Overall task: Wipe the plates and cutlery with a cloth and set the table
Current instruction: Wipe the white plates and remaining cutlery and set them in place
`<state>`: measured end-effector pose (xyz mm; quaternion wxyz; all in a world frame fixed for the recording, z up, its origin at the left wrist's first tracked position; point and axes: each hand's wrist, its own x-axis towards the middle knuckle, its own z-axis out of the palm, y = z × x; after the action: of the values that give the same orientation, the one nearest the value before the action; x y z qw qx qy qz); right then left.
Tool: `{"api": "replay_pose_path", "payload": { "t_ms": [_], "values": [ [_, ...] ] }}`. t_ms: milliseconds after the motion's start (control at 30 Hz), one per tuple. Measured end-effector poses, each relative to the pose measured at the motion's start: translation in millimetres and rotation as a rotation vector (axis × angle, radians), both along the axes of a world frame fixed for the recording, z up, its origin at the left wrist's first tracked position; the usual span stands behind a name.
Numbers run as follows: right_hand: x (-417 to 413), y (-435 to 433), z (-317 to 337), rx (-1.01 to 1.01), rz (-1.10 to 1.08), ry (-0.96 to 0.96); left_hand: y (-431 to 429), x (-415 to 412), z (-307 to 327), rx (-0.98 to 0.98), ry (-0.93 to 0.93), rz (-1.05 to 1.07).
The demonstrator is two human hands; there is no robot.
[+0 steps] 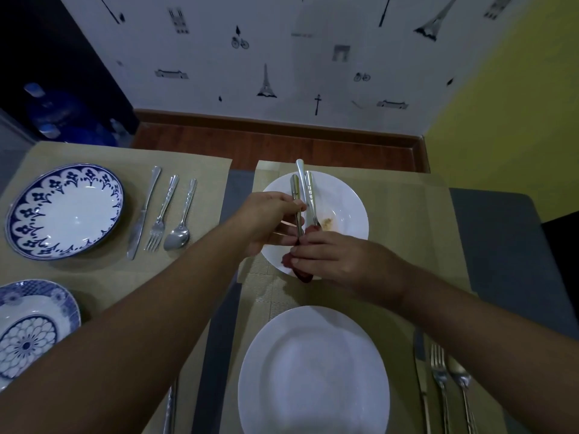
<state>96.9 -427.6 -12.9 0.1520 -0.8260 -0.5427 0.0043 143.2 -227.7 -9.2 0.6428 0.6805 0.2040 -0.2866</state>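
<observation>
Broadly, the far placemat (407, 214) leaves open room right of the white plate (344, 198), whose hard, breakable rim lies just under both hands. Above it the left hand (266, 220) grips 3 pieces of cutlery (301, 183) mid-shaft; stiff, light and slick, they could slide apart. The right hand (338, 261) pinches a soft red cloth (303, 276) round their lower ends.

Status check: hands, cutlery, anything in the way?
Left hand grips cutlery over far white plate. Right hand pinches red cloth round its lower ends. Brown smear on plate; nothing blocking.
</observation>
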Motion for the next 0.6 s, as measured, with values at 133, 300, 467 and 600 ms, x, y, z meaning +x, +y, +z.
{"api": "replay_pose_path", "payload": {
  "t_ms": [133,300,467,600],
  "values": [
    [-3.1,3.5,2.4,-0.001,0.029,0.001,-1.9,-0.5,2.5,-0.024,0.004,0.029],
    [3.0,2.8,2.1,-0.024,0.031,-0.001,-0.6,-1.6,1.1,-0.039,-0.017,-0.003],
    [2.7,2.5,2.6,-0.011,-0.003,0.015,0.9,4.2,3.2,-0.037,-0.044,-0.038],
    [2.4,-1.1,1.7,0.000,-0.034,0.036,-1.6,7.4,-1.6,0.022,-0.072,-0.027]
  ]
}}
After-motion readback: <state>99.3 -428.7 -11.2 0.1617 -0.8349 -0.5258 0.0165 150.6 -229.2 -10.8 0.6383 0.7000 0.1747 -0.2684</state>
